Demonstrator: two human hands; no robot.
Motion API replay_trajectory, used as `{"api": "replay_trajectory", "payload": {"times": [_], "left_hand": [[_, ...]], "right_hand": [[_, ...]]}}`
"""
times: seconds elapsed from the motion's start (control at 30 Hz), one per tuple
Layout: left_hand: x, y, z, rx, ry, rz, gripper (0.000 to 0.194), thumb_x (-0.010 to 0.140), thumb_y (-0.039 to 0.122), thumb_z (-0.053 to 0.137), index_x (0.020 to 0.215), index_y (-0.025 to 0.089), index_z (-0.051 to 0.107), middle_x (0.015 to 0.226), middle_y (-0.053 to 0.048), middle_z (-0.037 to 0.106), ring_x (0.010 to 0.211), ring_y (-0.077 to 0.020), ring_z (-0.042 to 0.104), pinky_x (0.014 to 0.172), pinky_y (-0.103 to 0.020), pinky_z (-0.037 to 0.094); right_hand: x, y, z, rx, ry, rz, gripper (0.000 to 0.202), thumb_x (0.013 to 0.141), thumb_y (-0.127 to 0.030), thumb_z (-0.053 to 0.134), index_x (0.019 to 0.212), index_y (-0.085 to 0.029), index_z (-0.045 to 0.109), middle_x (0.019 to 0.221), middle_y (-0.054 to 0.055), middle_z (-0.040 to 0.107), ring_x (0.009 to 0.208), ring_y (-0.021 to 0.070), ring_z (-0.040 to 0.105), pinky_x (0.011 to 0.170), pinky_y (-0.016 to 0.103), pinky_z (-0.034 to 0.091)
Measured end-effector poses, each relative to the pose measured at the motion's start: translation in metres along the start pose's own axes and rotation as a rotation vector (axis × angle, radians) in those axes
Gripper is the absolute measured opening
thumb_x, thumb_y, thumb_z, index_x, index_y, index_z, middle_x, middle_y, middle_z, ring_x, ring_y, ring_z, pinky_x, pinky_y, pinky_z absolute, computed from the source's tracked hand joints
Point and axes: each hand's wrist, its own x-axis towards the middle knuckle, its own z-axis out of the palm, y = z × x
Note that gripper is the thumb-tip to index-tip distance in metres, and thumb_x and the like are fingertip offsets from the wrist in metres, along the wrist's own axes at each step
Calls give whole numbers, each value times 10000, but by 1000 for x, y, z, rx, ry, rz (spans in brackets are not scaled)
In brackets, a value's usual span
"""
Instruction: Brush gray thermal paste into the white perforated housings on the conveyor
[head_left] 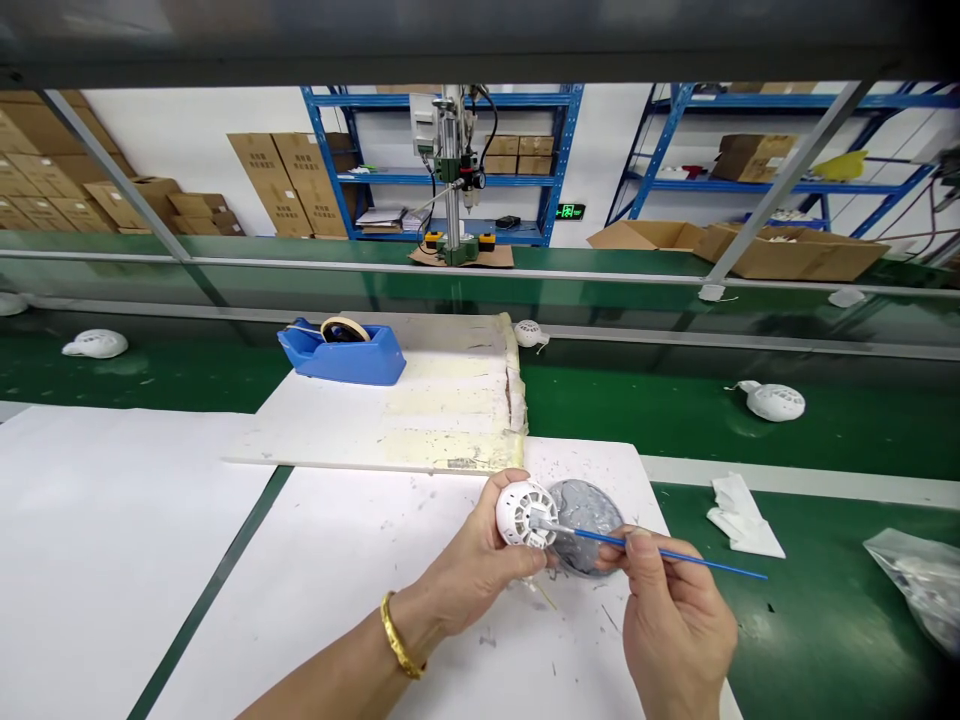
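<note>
I look down on a green bench (795, 650), white sheets (112, 560) across its near left and middle, a pale board (322, 432) toward the far edge, folded tissue (742, 517) and plastic bag (924, 590) toward the right edge, white rounded parts (778, 403) along the far side.

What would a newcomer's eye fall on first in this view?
Probably the round white plastic piece with slotted openings near the centre, held in the person's left grip, with the slim blue-handled brush in the right grip reaching its slotted face. Just beyond lies a round patch of grey paste. Farther back, left of centre, the bright blue tape dispenser stands on a pale, stained board.
</note>
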Motion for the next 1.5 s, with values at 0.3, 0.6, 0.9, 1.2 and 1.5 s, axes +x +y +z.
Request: {"api": "replay_trajectory", "payload": {"times": [0.3,0.6,0.9,1.2,1.5], "left_hand": [[-3,-1,-1,84,17,4,605,735,46,617,1220,247,315,969,-16,511,826,-126,496,787,-303,397],[-3,-2,-4,97,37,8,621,754,102,664,1233,271,307,948,-10,514,818,-123,507,741,-260,402],[-7,4,-4,28,72,65,740,695,139,751,1260,301,301,1038,-14,495,900,-135,531,902,-328,411],[-3,3,19,230,130,270,576,825,214,622,1265,267,255,973,-34,506,838,-145,512,728,-251,418],[12,-24,24,265,245,408,636,792,278,658,1290,264,261,1261,-121,389,1184,-285,406,964,-388,373]], "right_hand": [[6,-11,-10,-238,-111,-432,104,803,-278,649,813,-174,648,690,28,654,641,168,625,606,291,520],[2,-27,-10,-199,-128,-507,55,796,-225,653,798,-170,651,725,43,660,655,190,629,594,332,523],[2,-49,-7,276,31,-118,186,801,-371,647,805,-188,610,613,-1,554,547,147,542,466,291,437],[-13,-20,9,-153,-27,-423,153,859,-332,556,913,-197,603,871,65,639,830,205,616,739,375,483],[-23,-22,33,-258,-58,-233,263,797,-457,604,871,-206,573,903,65,637,775,195,603,660,308,467]]}}
